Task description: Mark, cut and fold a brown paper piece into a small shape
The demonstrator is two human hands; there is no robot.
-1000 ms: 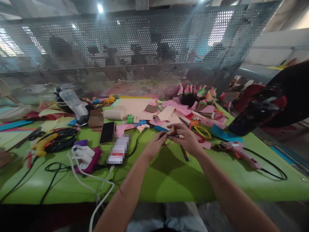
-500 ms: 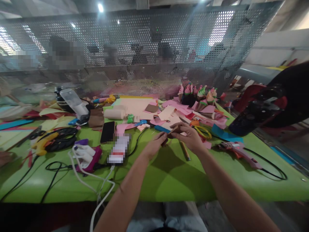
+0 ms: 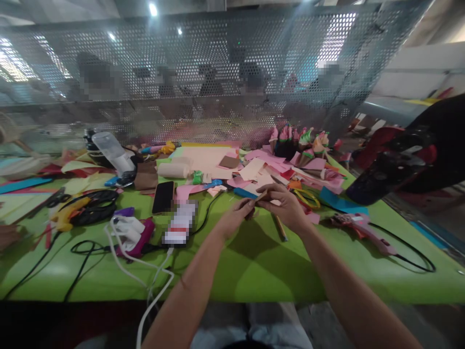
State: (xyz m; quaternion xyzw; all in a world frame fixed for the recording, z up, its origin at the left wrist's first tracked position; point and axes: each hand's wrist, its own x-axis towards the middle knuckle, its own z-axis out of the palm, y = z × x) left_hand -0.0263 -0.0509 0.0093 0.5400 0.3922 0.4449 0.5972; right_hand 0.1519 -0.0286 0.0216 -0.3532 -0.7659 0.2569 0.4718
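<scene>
Both hands meet over the green table (image 3: pixel 276 276), pinching a small brown piece of paper or felt (image 3: pixel 261 196) between them. My left hand (image 3: pixel 236 215) is closed on its near left edge, thumb on top. On the far right side, my right hand (image 3: pixel 285 203) grips the same piece with fingers bent. The fingers cover part of it, so its full shape is hidden. Below my right hand lies a pencil-like yellow-brown stick (image 3: pixel 279 228). A blue strip (image 3: pixel 244 193) rests just beyond my fingers, near sheets of pink paper (image 3: pixel 252 169).
A pink glue gun (image 3: pixel 366 232) with a black cord lies right. Left are a dark phone (image 3: pixel 163 197), a lit phone (image 3: pixel 180 225) on a white cable, a magenta power strip (image 3: pixel 140 240) and a yellow glue gun (image 3: pixel 70 213). Cone-shaped crafts (image 3: pixel 307 138) stand behind. Another person's hand (image 3: pixel 9 236) shows far left.
The whole view has shifted slightly. My hands stay together on the brown piece, which looks tilted a little differently between the fingers.
</scene>
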